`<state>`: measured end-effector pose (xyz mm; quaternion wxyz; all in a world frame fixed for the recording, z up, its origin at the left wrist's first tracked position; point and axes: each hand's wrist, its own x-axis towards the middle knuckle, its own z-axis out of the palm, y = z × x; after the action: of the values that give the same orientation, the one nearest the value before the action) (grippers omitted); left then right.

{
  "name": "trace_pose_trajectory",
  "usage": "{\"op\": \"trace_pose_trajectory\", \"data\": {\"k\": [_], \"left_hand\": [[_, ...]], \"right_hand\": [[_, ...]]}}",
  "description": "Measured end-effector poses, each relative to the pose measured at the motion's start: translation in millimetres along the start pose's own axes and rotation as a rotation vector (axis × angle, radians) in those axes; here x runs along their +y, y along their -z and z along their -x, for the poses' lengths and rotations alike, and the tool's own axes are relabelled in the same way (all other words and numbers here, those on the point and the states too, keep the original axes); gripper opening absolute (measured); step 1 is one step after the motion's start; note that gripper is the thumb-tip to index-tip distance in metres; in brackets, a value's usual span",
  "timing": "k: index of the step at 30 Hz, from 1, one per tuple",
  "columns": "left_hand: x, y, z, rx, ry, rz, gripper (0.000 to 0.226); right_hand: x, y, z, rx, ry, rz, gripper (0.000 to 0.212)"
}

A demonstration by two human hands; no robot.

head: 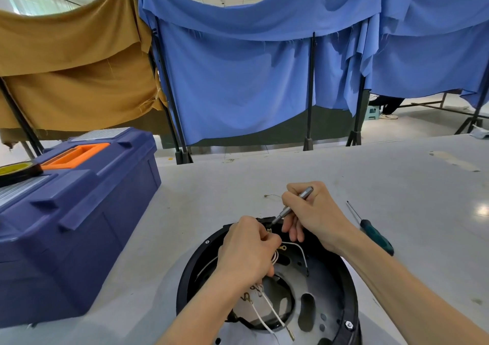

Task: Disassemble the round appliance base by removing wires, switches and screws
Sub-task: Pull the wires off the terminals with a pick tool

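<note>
The round appliance base (344, 291) lies at the near edge of the table, a black ring around a grey metal plate with holes. Several white wires (267, 310) with metal terminals trail across its inside. My left hand (246, 254) grips a bundle of these wires over the far left part of the base. My right hand (315, 212) holds a slim silver screwdriver (293, 207), its tip pointing down at the black switch block (267, 220) on the far rim.
A dark blue toolbox (79, 212) with an orange handle stands at the left, a tape roll (18, 172) on its lid. A green-handled screwdriver (375, 236) lies on the grey table (397, 180) to the right. Cloth-draped frames stand behind.
</note>
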<state>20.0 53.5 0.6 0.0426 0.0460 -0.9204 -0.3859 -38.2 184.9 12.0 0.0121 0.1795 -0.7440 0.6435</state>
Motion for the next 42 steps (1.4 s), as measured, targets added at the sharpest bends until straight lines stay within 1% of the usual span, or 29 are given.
{"op": "trace_pose_trajectory", "data": {"k": [7,16,24,31,37,42], "left_hand": [[-0.1,1.3,2.2,0.005,0.0,0.023,0.029],[-0.3,0.9,0.7,-0.016,0.023,0.049,0.028],[-0.7,0.9,0.2,-0.022,0.018,0.061,0.03],[1.4,1.3,3.6,-0.035,0.021,0.073,0.03],[3.1,-0.3,8.4,-0.088,0.007,0.032,0.031],[1.6,0.5,7.5,-0.055,0.005,0.019,0.03]], "right_hand": [[-2.6,-2.2,0.9,-0.026,0.027,0.076,0.041],[-6.2,-0.5,-1.1,-0.055,-0.017,0.051,0.04],[-3.3,-1.2,-1.5,-0.046,-0.013,0.026,0.045],[-2.0,-0.1,-0.5,-0.038,-0.028,0.022,0.038],[-1.4,-1.1,-1.8,-0.009,-0.015,0.02,0.04],[-0.7,-1.6,-2.7,-0.006,-0.023,0.019,0.038]]}}
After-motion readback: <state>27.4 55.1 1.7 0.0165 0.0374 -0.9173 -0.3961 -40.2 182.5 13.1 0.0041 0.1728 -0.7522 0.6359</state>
